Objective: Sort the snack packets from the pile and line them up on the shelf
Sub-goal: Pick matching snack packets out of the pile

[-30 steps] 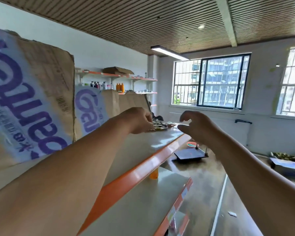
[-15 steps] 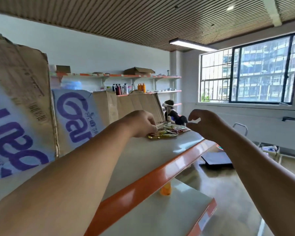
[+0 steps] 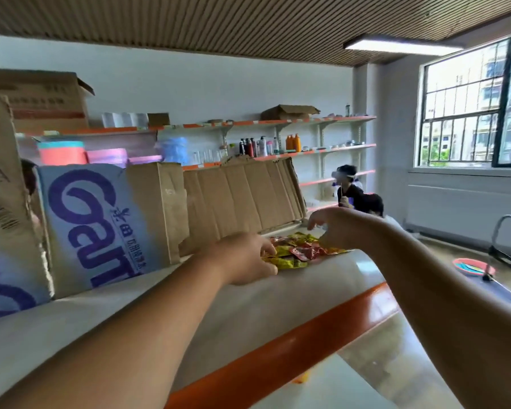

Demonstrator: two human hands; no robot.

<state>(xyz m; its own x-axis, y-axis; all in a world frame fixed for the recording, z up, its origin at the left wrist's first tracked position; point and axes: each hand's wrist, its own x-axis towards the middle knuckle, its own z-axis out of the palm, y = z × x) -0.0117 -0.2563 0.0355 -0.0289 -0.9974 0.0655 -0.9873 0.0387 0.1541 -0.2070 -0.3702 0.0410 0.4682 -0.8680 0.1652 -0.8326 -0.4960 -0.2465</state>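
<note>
A pile of red and yellow snack packets (image 3: 303, 250) lies on the white top shelf (image 3: 278, 302), near its far end. My left hand (image 3: 242, 258) reaches to the pile's near-left edge, and its curled fingers and thumb pinch a yellow packet (image 3: 286, 262). Over the pile's far-right side hovers my right hand (image 3: 335, 227), fingers loosely spread and pointing down, holding nothing. Its fingertips are close to the packets; contact cannot be told.
Flattened cardboard sheets (image 3: 242, 199) and a purple-lettered box panel (image 3: 101, 225) stand along the shelf's back. An orange strip (image 3: 292, 346) edges the shelf front, with a lower shelf below. A person (image 3: 348, 190) sits by the wall shelves beyond.
The view has swung left and closer to the pile. My right hand moved forward from the shelf's edge to above the packets. The left hand stays at the pile's near edge.
</note>
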